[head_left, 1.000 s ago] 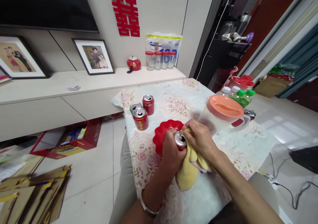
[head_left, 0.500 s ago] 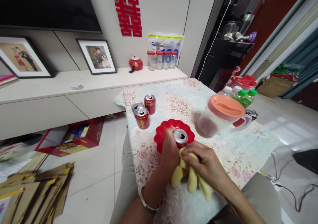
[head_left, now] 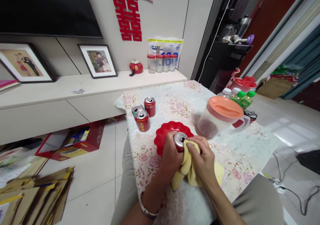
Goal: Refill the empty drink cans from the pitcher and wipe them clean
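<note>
Red can (head_left: pixel 180 140) between both hands (head_left: pixel 172 151), yellow cloth (head_left: pixel 191 161) alongside

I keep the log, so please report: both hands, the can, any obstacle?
Left hand gripping opened red can. Right hand holding yellow cloth at its side. Red dish close beyond, pitcher to right; neither seems blocking.

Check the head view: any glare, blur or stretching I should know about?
All in the head view: window-like glare on the right-hand floor; a soft shadow left of the pitcher; cardboard at lower left looks stretched and soft; can and cloth look reasonably clear.
</note>
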Demonstrator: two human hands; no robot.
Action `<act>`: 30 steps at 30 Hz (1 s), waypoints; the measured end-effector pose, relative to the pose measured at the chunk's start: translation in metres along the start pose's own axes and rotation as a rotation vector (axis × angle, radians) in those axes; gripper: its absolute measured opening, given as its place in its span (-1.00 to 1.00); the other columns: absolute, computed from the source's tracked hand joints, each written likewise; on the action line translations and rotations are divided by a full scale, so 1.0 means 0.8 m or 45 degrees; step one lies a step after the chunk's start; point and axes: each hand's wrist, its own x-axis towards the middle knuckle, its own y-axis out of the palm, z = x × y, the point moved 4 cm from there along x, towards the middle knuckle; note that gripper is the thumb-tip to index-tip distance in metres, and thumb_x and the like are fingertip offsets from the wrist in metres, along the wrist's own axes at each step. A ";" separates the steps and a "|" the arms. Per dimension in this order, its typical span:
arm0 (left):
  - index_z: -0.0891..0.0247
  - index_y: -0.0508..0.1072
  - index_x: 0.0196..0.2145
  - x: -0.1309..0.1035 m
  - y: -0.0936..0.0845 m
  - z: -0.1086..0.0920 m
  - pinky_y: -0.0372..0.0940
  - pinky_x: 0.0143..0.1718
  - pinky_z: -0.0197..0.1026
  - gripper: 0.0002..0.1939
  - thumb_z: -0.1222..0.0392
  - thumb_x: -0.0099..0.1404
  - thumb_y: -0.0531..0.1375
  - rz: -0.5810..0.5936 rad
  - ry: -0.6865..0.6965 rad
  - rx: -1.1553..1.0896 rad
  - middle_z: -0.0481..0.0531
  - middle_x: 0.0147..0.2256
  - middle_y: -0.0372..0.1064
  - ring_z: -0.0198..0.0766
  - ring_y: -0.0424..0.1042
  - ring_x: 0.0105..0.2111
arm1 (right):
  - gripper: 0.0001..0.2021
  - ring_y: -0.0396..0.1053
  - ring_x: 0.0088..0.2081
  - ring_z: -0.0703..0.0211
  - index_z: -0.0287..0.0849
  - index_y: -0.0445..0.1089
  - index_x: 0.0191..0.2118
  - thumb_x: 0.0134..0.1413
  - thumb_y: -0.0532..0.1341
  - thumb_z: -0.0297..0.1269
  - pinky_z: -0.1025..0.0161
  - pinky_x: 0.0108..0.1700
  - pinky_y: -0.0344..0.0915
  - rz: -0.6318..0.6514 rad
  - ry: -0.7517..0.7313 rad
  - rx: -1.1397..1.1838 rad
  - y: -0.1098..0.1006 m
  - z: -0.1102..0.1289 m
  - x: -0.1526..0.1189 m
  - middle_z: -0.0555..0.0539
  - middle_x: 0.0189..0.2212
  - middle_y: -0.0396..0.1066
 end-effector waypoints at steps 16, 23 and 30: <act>0.13 0.36 0.04 -0.038 -0.007 -0.069 0.47 -0.02 -0.04 -0.38 0.19 0.00 0.40 0.089 0.026 -0.314 0.03 -0.07 0.48 -0.09 0.53 -0.09 | -0.62 0.53 -0.15 -0.03 -0.15 0.59 -0.22 0.12 0.31 0.09 0.09 -0.02 0.43 0.034 0.340 0.187 -0.022 -0.006 -0.002 -0.13 -0.21 0.62; 0.13 0.33 0.07 -0.046 -0.009 -0.075 0.48 -0.04 -0.05 -0.36 0.10 0.05 0.41 -0.111 -0.038 -0.266 0.06 -0.09 0.50 -0.10 0.54 -0.13 | -0.58 0.50 -0.10 0.03 -0.12 0.55 -0.10 0.32 0.15 0.12 0.13 -0.02 0.44 -0.062 0.275 0.079 -0.029 0.008 -0.056 -0.15 -0.10 0.56; 0.11 0.29 0.11 -0.064 -0.004 -0.081 0.52 -0.06 0.00 -0.36 0.01 0.13 0.41 0.006 -0.079 -0.274 0.09 -0.06 0.51 -0.05 0.57 -0.11 | -0.67 0.56 -0.11 -0.09 -0.07 0.57 -0.14 0.13 0.36 0.06 0.09 -0.14 0.51 -0.218 0.336 0.250 -0.059 0.047 -0.076 -0.18 -0.15 0.57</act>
